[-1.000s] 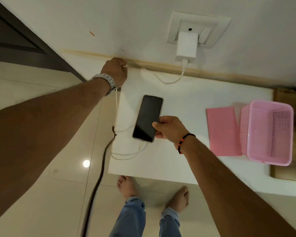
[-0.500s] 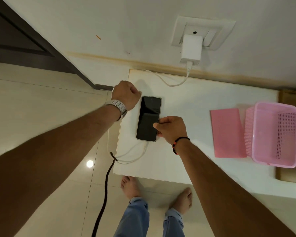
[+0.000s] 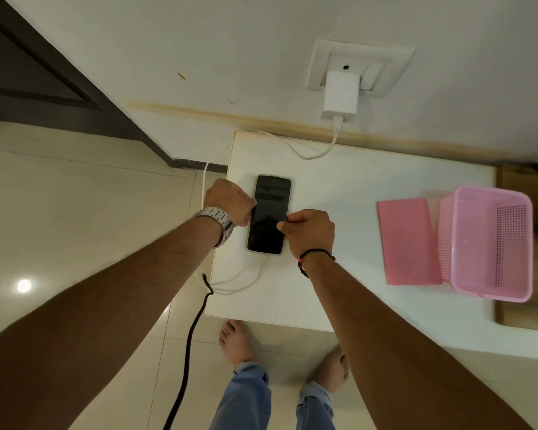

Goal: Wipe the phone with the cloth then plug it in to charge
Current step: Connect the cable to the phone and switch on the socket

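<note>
Two hands frame the phone (image 3: 269,214), which lies face up, screen dark, near the left end of the white bench (image 3: 339,197): your left hand (image 3: 229,201) touches its left edge with curled fingers, your right hand (image 3: 309,231) pinches its right edge. A white cable (image 3: 246,282) runs from the phone's near end, loops over the bench's left edge and climbs to the charger (image 3: 340,96) in the wall socket (image 3: 359,69). To your right, well apart, the pink cloth (image 3: 407,242) lies flat, touching a pink basket (image 3: 491,243) near the bench's front edge. Bare bench stretches between phone and cloth. A black cord (image 3: 190,336) dangles left of the bench, over the tiled floor (image 3: 75,212).
</note>
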